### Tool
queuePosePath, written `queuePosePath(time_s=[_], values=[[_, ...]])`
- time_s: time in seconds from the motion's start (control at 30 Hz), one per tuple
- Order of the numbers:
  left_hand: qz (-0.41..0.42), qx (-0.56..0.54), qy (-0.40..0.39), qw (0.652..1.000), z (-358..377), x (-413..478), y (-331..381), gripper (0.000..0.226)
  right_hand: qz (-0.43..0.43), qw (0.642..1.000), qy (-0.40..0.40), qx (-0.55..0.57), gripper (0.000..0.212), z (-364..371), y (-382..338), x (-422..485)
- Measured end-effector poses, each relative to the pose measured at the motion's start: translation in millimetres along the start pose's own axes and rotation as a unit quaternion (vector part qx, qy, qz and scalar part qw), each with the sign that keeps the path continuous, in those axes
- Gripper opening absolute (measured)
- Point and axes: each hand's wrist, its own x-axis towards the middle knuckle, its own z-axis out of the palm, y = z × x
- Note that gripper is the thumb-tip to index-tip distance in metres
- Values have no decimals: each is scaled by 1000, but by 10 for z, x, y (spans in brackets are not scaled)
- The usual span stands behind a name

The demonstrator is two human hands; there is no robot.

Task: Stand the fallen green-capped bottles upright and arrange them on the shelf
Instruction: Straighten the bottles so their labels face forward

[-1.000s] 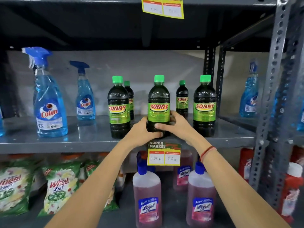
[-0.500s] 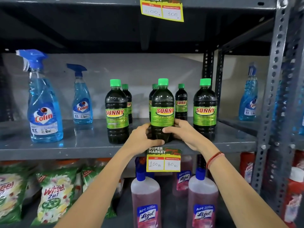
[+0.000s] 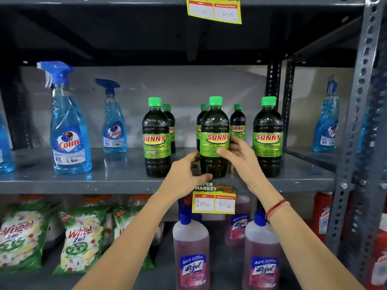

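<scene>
Six dark green-capped SUNNY bottles stand upright on the grey metal shelf (image 3: 117,182). The front row holds a left bottle (image 3: 156,141), a middle bottle (image 3: 214,126) and a right bottle (image 3: 268,141). Three smaller-looking ones stand behind: back left bottle (image 3: 171,124), back middle bottle (image 3: 201,117), back right bottle (image 3: 238,122). My left hand (image 3: 185,176) wraps the middle bottle's base, thumb across its front. My right hand (image 3: 239,156) holds its right side at label height, thumb on the label.
Blue Colin spray bottles stand at left (image 3: 70,135), further back (image 3: 114,126) and beyond the post at right (image 3: 327,124). A price tag (image 3: 213,204) hangs from the shelf edge. Below are Lizol bottles (image 3: 191,256) and Wheel packets (image 3: 80,239). A perforated steel upright (image 3: 356,143) rises at right.
The middle bottle has shifted slightly right, between its neighbours. My right hand has slid up from the base to the label. My left hand stays at the base.
</scene>
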Motion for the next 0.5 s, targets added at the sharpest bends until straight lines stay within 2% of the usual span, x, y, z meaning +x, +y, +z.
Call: queuePosePath(time_s=[0.07, 0.13, 0.2, 0.27, 0.33, 0.4, 0.43, 0.5], values=[[42, 12, 71, 997, -101, -118, -12, 56, -78, 990, 106, -55, 53, 54, -48, -89], [64, 11, 160, 985, -250, -230, -90, 42, -171, 965, 179, -91, 40, 144, -136, -173], [65, -4, 256, 965, -433, -322, -202, 31, -234, 948, 189, -104, 29, 295, -248, -215], [45, -18, 313, 948, -630, -356, -338, 33, -240, 952, 154, -109, 24, 491, -335, -216], [-9, -44, 260, 965, -813, -332, -543, 54, -219, 964, 96, -113, 26, 705, -386, -195], [-56, -46, 142, 987, -934, -282, -710, 84, -176, 976, 27, -123, 38, 877, -393, -163], [-73, -22, 89, 993, -995, -268, -790, 92, -146, 981, -9, -124, 47, 979, -387, -133], [-87, 32, 13, 996, -1035, -232, -849, 89, -82, 989, -59, -109, 64, 1118, -387, -93]])
